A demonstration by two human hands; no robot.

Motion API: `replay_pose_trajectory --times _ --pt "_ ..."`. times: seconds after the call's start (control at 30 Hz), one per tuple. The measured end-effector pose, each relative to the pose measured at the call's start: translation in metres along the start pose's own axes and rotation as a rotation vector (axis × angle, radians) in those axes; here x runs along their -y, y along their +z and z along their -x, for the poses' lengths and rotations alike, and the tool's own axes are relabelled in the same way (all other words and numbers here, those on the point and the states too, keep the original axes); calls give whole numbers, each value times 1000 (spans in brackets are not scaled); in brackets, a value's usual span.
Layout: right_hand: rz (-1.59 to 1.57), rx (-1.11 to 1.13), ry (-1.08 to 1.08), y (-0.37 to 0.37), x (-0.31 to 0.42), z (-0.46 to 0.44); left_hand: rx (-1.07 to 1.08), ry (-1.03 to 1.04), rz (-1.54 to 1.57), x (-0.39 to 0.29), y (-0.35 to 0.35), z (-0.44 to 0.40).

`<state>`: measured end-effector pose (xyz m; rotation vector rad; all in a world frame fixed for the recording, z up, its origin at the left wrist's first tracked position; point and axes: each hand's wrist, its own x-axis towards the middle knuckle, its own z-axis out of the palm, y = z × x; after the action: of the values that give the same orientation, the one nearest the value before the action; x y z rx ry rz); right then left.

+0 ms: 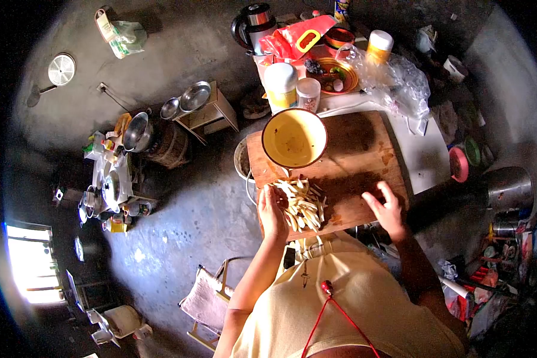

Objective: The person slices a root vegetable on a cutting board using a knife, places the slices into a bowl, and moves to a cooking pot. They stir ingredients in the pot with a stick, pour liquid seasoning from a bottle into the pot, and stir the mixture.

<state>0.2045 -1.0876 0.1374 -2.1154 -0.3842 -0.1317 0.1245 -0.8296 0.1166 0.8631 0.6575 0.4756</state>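
Left hand beside strips, near board edge

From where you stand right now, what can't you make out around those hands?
All in the head view:
- Whether the left hand grips any pale strips: its palm is hidden by the hand itself.
- Most of the bucket: covered by the wooden board.
- What the red bag holds: hidden by its wrapping.
- Outside the window: washed out by glare.
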Motion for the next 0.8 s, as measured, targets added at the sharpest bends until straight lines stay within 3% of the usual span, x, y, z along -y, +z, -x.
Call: replay_pose_trajectory --times 0.03,0.1,0.13,0.17,0.2,0.27,0.3,0.33,0.4,0.43,0.47,0.53,0.57,0.6,0.67,0.7,0.73,0.8 --pt "4 22 74 -7 1 -4 61 156 -100 3 -4 -4" --pt "78 112 173 -23 -12 -11 35 264 -433 5 -1 2" --pt "155 34 26 -21 -23 -12 68 287 -582 2 2 8" --pt "201 83 122 -24 -30 -11 149 327 -513 13 1 6" --pt "245 129 219 -27 -29 -12 268 496 -866 7 -1 1" --pt "257 100 147 -24 -41 -10 303 513 -878 10 8 13" --pt "268 77 75 -21 -46 -8 310 385 -793 12 9 16" --pt "267 72 77 -19 -50 -6 334 488 -800 12 9 15" --pt "328 39 -52 -17 -56 -3 439 441 -622 0 14 13" --pt "428 18 -216 -23 -44 -8 443 437 -509 1 14 7" --pt "427 18 -215 -27 -32 -10 382 285 -389 1 13 1" --pt "437 -11 -220 -28 -15 -13 266 308 -139 -6 22 -15" --pt "325 -22 -238 -21 -24 -13 143 210 -97 -14 26 -19" --pt "151 24 -91 -17 -15 -12 0 174 -75 -14 27 -28" --pt "-50 70 67 6 -31 -5 -104 -36 -326 -22 29 -47" --pt "-82 110 22 15 -36 -5 -84 -125 -361 -18 24 -62" --pt "-164 187 84 19 -22 -6 -132 -133 -403 -23 36 -60" --pt "-309 209 -41 46 -31 0 130 -325 -508 -24 25 -82"
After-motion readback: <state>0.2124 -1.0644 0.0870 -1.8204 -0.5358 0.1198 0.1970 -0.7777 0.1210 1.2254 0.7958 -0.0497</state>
